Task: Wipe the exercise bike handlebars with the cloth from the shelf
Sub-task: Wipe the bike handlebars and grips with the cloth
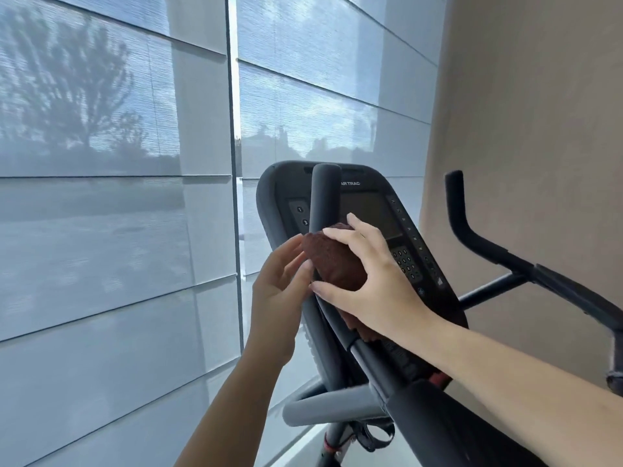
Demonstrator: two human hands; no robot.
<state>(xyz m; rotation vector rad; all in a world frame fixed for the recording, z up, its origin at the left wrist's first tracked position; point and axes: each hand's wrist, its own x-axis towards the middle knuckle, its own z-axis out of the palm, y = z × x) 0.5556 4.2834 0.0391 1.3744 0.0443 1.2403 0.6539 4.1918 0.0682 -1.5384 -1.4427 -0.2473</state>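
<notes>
At the centre of the frame, a dark red-brown cloth (333,261) is wrapped around the near upright handlebar (322,200) of the exercise bike, in front of its console (371,210). The right hand (367,281) clamps the cloth against the bar, fingers (340,234) curled over it. The left hand (279,291) touches the cloth's left edge, fingers loosely spread. The other handlebar (472,230) rises at right.
</notes>
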